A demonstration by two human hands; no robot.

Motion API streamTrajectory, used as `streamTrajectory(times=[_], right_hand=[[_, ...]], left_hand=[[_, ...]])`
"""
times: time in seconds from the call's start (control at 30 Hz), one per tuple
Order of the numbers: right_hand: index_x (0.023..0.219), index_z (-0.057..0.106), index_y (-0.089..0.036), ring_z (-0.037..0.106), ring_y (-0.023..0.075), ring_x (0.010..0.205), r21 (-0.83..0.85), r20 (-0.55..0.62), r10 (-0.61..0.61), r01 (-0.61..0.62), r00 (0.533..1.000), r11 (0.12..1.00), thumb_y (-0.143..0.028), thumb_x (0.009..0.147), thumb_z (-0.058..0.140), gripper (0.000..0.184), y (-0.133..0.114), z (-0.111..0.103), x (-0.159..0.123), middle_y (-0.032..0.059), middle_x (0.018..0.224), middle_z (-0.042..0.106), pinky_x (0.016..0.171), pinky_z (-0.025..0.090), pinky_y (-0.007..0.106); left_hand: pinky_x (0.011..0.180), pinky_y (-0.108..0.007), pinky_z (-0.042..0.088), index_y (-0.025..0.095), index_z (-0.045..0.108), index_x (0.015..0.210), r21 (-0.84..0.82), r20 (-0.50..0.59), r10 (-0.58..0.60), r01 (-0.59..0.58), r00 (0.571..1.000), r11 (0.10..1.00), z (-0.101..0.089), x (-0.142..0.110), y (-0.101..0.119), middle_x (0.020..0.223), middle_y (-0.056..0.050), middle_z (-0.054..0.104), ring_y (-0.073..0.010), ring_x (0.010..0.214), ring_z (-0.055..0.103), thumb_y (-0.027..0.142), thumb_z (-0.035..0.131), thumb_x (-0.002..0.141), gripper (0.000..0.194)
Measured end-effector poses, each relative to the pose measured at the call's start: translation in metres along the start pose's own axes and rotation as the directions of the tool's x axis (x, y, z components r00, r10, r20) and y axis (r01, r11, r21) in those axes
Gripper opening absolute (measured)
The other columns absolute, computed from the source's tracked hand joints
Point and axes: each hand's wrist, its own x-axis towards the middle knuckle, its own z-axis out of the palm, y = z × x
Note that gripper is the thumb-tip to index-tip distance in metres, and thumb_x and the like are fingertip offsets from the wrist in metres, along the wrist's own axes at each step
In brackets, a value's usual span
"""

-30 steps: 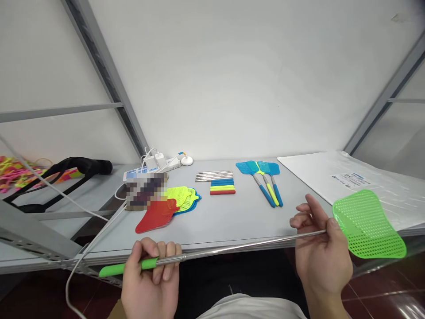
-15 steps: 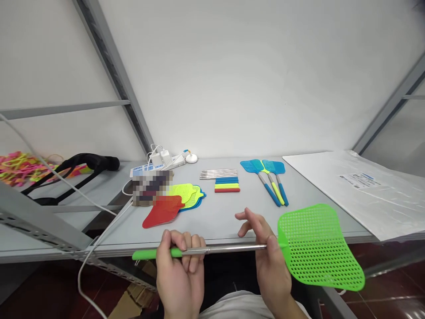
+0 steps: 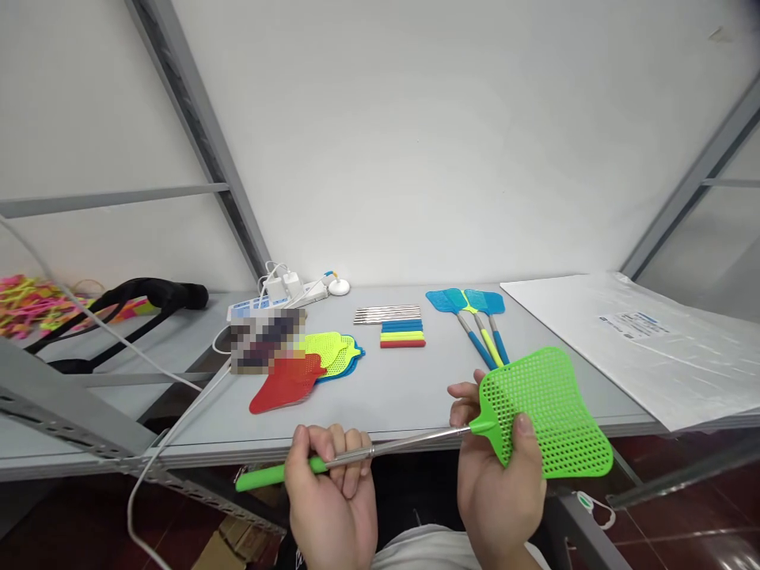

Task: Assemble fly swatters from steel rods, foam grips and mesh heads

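Head view: left hand (image 3: 332, 503) clamped round green swatter (image 3: 419, 438) at its handle (image 3: 265, 476), right hand (image 3: 499, 499) pinching the mesh head (image 3: 561, 416).

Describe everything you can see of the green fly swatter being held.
The green fly swatter has a bright, perforated, plastic-looking head, a shiny metal-looking rod with a thicker section near the grip, and a smooth green handle. Its parts look joined. It slants across the front edge of the grey shelf, head end higher in the picture. The left hand wraps the handle's inner end and thick rod section; the right hand holds the head, thumb over its mesh.
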Motion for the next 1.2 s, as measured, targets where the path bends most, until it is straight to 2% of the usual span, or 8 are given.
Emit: streamTrajectory(times=[0.27,0.53,0.67,0.77,0.83,0.93,1.07,1.2], right_hand=[[0.118,0.066,-0.026,0.061,0.0204,0.078,-0.044,0.306,0.164,-0.158,0.938,0.986,-0.049,0.099,0.028,0.048,0.032,-0.006,-0.032,0.0084,0.106,0.071,0.073,0.052,0.041],[0.12,0.062,-0.028,0.057,0.0241,0.108,-0.364,0.467,-0.042,0.236,0.883,0.901,-0.033,0.095,0.049,0.028,0.029,-0.013,-0.019,0.0075,0.117,0.059,0.09,0.048,0.044],[0.087,0.055,-0.024,0.063,0.0199,0.094,-0.284,0.375,-0.139,0.256,0.917,0.924,-0.032,0.101,0.037,0.024,0.012,-0.016,0.011,0.0029,0.092,0.065,0.085,0.048,0.041],[0.083,0.045,-0.025,0.06,0.0165,0.065,-0.385,0.252,-0.132,0.224,0.959,0.895,-0.041,0.102,0.033,0.028,-0.018,-0.022,0.053,-0.0024,0.07,0.06,0.067,0.049,0.033],[0.081,0.046,-0.024,0.057,0.0155,0.062,-0.649,0.278,-0.114,0.274,0.954,0.709,-0.048,0.1,0.035,0.033,-0.039,-0.026,0.089,-0.0026,0.066,0.057,0.064,0.046,0.03],[0.094,0.054,-0.022,0.058,0.0158,0.064,-0.954,0.299,0.158,0.292,0.941,0.065,-0.05,0.101,0.022,0.043,-0.055,-0.024,0.149,0.0,0.071,0.06,0.064,0.046,0.029],[0.105,0.06,-0.014,0.064,0.0218,0.087,-0.94,0.238,0.28,0.293,0.93,-0.174,-0.042,0.095,0.051,0.031,-0.034,-0.007,0.216,0.0105,0.095,0.067,0.076,0.05,0.034],[0.123,0.057,-0.017,0.062,0.0211,0.102,-0.887,0.193,0.36,0.319,0.913,-0.335,-0.036,0.093,0.059,0.036,0.003,0.003,0.25,0.009,0.122,0.059,0.085,0.053,0.043]], left_hand=[[0.043,-0.023,0.037,0.019,0.035,0.054,-0.021,0.088,-0.071,0.073,0.994,0.997,0.006,-0.018,-0.011,0.039,0.007,0.027,-0.0074,0.035,0.024,0.043,0.054,0.091,0.047],[0.039,-0.015,0.018,0.017,0.058,0.076,0.231,0.239,-0.408,0.357,0.881,0.905,-0.01,-0.013,-0.031,0.048,0.008,0.034,-0.0031,0.04,0.025,0.065,0.065,0.078,0.048],[0.042,-0.017,0.017,0.018,0.061,0.1,0.332,0.376,-0.42,0.303,0.826,0.893,-0.009,-0.006,-0.024,0.05,0.01,0.03,-0.0024,0.04,0.019,0.059,0.06,0.086,0.043],[0.045,-0.018,0.025,0.02,0.06,0.1,0.386,0.363,-0.332,0.184,0.87,0.904,-0.014,0.013,-0.005,0.056,0.008,0.036,-0.0043,0.044,0.029,0.045,0.063,0.088,0.028],[0.046,-0.019,0.028,0.019,0.061,0.093,0.444,0.359,-0.24,0.062,0.902,0.894,-0.021,0.029,0.011,0.057,0.006,0.038,-0.0058,0.047,0.034,0.039,0.066,0.086,0.022],[0.047,-0.019,0.031,0.018,0.062,0.087,0.457,0.359,-0.002,-0.173,0.933,0.873,-0.028,0.053,0.035,0.057,0.005,0.041,-0.0079,0.052,0.038,0.035,0.07,0.084,0.018],[0.049,-0.02,0.033,0.018,0.063,0.082,0.447,0.324,0.242,-0.373,0.915,0.813,-0.033,0.07,0.056,0.059,0.004,0.045,-0.0087,0.055,0.039,0.032,0.069,0.083,0.015],[0.051,-0.022,0.031,0.019,0.063,0.082,0.508,0.323,0.348,-0.472,0.88,0.72,-0.037,0.072,0.057,0.057,0.004,0.046,-0.01,0.055,0.04,0.032,0.066,0.085,0.014]])
